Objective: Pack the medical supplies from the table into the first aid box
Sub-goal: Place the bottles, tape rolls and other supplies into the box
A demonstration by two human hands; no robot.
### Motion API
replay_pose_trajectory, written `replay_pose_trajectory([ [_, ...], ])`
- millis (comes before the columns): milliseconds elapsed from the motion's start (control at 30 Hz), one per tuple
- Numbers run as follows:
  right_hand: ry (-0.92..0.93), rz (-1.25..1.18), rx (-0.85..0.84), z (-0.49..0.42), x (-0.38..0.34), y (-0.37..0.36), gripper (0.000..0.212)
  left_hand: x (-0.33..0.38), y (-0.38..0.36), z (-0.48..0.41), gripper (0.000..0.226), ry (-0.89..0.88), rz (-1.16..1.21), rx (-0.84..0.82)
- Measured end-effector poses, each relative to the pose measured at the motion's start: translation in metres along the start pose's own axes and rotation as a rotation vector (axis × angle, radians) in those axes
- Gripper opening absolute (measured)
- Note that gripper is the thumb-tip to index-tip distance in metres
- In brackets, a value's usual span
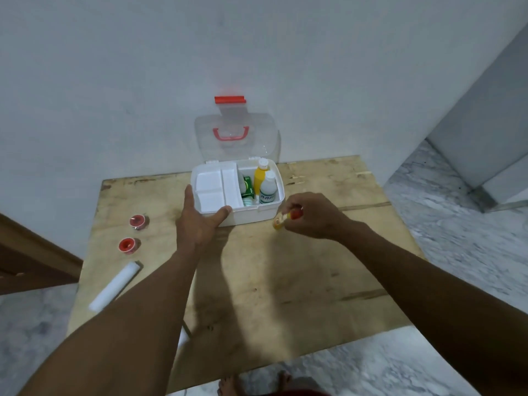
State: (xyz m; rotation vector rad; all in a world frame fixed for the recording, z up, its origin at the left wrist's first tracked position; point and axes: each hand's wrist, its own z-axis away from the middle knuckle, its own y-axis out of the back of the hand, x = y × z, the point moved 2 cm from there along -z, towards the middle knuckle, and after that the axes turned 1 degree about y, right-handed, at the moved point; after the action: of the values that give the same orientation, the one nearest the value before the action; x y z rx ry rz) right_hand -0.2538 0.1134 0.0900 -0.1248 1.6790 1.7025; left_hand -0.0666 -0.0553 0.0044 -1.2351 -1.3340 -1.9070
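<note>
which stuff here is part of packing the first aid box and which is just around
Part of the job: first aid box, yellow bottle, white bottle, green carton, small tube in right hand, two red-capped rolls, white roll, left hand.

Just around: table, wall.

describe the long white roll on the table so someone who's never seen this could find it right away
Start at the wooden table and go to its left edge, away from the open first aid box. Nearest the person, below two small red-capped tape rolls, lies the white roll, set diagonally. It is the only long, plain white cylinder there; its neighbours are short, round and red.
</note>
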Motion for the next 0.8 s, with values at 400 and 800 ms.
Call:
replay_pose_trajectory([
  [400, 0.086, -0.132, 0.306, -0.041, -0.019, 0.005, 0.033, 0.000, 0.001, 0.003, 0.095, -0.010, 0.018, 0.020],
  [800, 0.591, 0.396, 0.215, -0.085, -0.017, -0.012, 0.021, 0.001, 0.000, 0.004, 0.091, -0.050, 0.043, 0.035],
])
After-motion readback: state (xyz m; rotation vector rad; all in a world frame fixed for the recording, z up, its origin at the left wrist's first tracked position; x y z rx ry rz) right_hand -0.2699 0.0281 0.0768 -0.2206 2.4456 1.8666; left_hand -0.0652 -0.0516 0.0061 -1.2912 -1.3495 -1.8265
